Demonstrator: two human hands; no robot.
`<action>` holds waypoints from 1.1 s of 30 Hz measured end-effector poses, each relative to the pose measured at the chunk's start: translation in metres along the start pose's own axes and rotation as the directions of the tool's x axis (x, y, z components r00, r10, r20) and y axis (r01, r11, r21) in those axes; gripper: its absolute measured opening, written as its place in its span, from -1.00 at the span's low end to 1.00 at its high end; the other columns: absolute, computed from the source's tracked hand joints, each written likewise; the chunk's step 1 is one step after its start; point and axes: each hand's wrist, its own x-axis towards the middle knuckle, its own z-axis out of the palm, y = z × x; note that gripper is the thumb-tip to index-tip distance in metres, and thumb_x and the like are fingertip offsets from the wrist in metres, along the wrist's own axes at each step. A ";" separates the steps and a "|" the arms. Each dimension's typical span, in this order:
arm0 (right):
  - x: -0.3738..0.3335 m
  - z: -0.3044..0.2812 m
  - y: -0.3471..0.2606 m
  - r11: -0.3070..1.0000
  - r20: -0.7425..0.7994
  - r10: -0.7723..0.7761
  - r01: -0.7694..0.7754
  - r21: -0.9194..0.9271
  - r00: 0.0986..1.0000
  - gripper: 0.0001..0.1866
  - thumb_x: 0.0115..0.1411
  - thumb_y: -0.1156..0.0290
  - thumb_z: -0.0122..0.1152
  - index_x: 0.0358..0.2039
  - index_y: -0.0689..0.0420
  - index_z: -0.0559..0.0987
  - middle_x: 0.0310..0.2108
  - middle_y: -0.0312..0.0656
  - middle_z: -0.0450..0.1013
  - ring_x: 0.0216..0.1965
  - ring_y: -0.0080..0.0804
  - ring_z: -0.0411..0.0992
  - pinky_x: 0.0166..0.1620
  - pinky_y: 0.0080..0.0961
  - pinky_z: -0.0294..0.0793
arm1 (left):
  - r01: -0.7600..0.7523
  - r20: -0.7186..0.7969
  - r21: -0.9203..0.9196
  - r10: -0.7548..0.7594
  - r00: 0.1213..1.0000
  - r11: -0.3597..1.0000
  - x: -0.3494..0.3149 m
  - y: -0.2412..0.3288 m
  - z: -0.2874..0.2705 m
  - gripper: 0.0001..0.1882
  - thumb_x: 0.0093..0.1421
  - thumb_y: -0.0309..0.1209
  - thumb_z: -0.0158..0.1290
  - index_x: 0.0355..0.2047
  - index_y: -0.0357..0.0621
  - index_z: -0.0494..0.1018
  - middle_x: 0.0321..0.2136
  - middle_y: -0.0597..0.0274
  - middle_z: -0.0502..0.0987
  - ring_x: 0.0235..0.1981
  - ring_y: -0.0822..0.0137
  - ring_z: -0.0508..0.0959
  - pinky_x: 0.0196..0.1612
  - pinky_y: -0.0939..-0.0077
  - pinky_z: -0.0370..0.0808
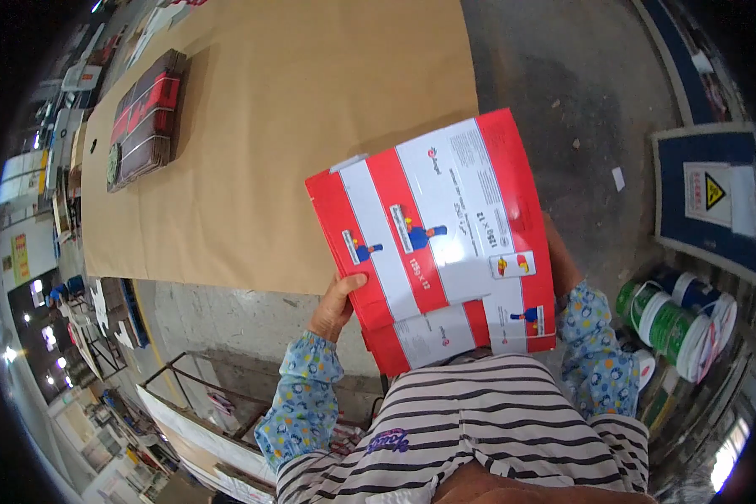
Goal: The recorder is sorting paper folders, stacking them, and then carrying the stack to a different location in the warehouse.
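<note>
A flattened red and white printed carton [445, 252] is held tilted in front of my body, above the near right part of the brown-covered table [311, 101]. My left hand [336, 304] grips its lower left edge, thumb on top and the other fingers mostly underneath. At the right edge, my right hand [560, 259] supports the carton from behind, and its fingers are hidden by the board. I cannot tell whether it is one carton or a few layers. Patterned blue sleeves cover both forearms.
A strapped bundle of dark brown and red flat cartons [147, 122] lies at the table's far left. Green and white buckets [664, 323] stand at my right. Beyond them is a blue-framed panel with a yellow warning sign [714, 191]. A metal frame cart [202, 382] stands at lower left.
</note>
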 end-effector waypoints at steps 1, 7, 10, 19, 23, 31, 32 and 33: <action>-0.002 0.002 -0.001 1.000 0.035 -0.026 0.026 -0.010 0.999 -0.48 0.27 0.07 0.01 0.02 0.28 0.48 -0.03 -0.02 0.49 -0.14 -0.29 0.52 -0.08 -0.35 0.47 | -0.008 -0.008 -0.013 0.008 1.000 1.000 -0.005 -0.006 -0.003 -0.28 0.01 -0.26 0.21 0.16 -0.21 0.23 0.03 0.19 0.41 0.09 0.29 0.40 0.16 0.35 0.33; 0.006 0.005 0.018 0.994 0.144 -0.113 0.111 0.021 0.983 -0.50 0.27 0.09 -0.02 -0.03 0.27 0.51 -0.05 0.02 0.49 -0.11 -0.23 0.52 -0.09 -0.40 0.48 | -0.057 -0.131 -0.102 0.044 0.990 0.993 -0.048 -0.046 0.004 -0.23 0.00 -0.26 0.21 0.20 -0.21 0.18 0.06 0.19 0.38 0.10 0.29 0.38 0.17 0.35 0.32; 0.021 0.016 0.041 0.916 0.167 -0.047 0.109 -0.386 0.985 -0.55 0.26 0.15 -0.06 -0.09 0.28 0.54 -0.05 0.08 0.47 -0.04 -0.06 0.46 0.00 -0.34 0.42 | -0.062 -0.203 -0.151 0.031 0.979 0.987 -0.074 -0.080 -0.006 -0.22 0.00 -0.25 0.22 0.20 -0.20 0.18 0.07 0.18 0.37 0.11 0.27 0.37 0.17 0.35 0.33; 0.012 0.025 0.048 0.905 0.272 -0.099 0.200 -0.376 0.957 -0.64 0.21 0.34 0.02 -0.03 0.20 0.53 0.04 0.02 0.42 0.05 -0.08 0.40 0.08 -0.31 0.40 | -0.047 -0.266 -0.213 -0.011 0.964 0.976 -0.107 -0.129 -0.014 -0.14 -0.07 -0.15 0.27 0.20 -0.19 0.18 0.05 0.13 0.40 0.08 0.20 0.41 0.14 0.28 0.37; -0.003 0.025 0.026 0.823 0.470 -0.339 0.499 -0.271 0.815 -0.59 0.20 0.29 0.09 0.03 0.19 0.49 -0.01 0.03 0.45 -0.02 -0.14 0.45 0.04 -0.36 0.43 | -0.051 -0.204 -0.170 0.015 0.979 0.984 -0.098 -0.134 -0.017 -0.11 -0.07 -0.14 0.28 0.22 -0.20 0.15 0.09 0.12 0.36 0.12 0.21 0.37 0.19 0.30 0.30; -0.023 0.045 0.006 0.962 0.339 0.091 -0.171 0.214 0.936 -0.49 0.23 0.09 0.11 0.04 0.23 0.43 -0.07 -0.19 0.48 -0.15 -0.52 0.47 -0.17 -0.49 0.52 | -0.140 -0.248 -0.127 0.105 0.963 0.982 -0.095 -0.138 -0.017 -0.13 -0.04 -0.13 0.25 0.22 -0.19 0.15 0.09 0.13 0.37 0.12 0.19 0.37 0.20 0.26 0.30; -0.022 0.045 0.007 0.979 0.341 0.032 -0.098 0.178 0.939 -0.51 0.24 0.12 0.10 0.03 0.23 0.43 -0.07 -0.18 0.48 -0.15 -0.51 0.47 -0.16 -0.49 0.51 | -0.130 -0.236 -0.138 0.095 0.967 0.982 -0.096 -0.136 -0.016 -0.04 -0.07 -0.14 0.27 0.27 -0.16 0.03 0.13 0.09 0.31 0.16 0.15 0.32 0.22 0.26 0.26; -0.021 0.043 0.008 0.990 0.342 -0.029 -0.020 0.141 0.939 -0.53 0.25 0.14 0.09 0.03 0.23 0.44 -0.07 -0.18 0.48 -0.15 -0.50 0.47 -0.15 -0.48 0.50 | -0.120 -0.219 -0.148 0.086 0.972 0.982 -0.095 -0.134 -0.014 0.06 -0.11 -0.15 0.28 0.31 -0.13 -0.08 0.17 0.05 0.26 0.19 0.12 0.28 0.24 0.26 0.22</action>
